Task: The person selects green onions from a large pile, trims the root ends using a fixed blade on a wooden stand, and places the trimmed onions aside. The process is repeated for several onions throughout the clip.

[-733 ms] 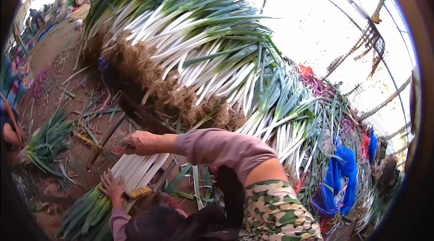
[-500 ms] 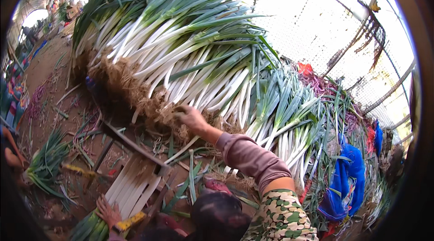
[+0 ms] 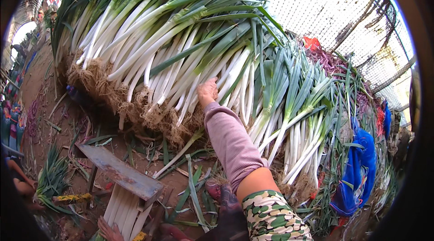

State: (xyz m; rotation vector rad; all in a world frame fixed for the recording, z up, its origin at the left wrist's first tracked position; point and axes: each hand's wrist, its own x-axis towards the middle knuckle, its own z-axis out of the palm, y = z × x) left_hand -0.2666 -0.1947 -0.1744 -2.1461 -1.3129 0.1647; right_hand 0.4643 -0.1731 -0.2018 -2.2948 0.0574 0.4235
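Among the white stalks of a big heap of leeks, my right hand has its fingers curled round a leek, though the fingertips are partly hidden between the stalks. Their shaggy brown roots face me, and the green leaves point away. At the lower left, my left hand lies with fingers stretched out on a row of white leek stalks. Those stalks lie side by side against a rusty metal beam. The frame's lower edge cuts off part of that hand.
Smaller leeks continue the heap to the right, beside a blue cloth. Loose leaves litter the brown ground. A yellow-wrapped bar and a leafy bunch are at the left, near another person's arm. Netting rises behind.
My right hand has moved from the root ends up and right onto the white stalks. The view has shifted, so my left hand sits lower, still on the stalks by the beam.
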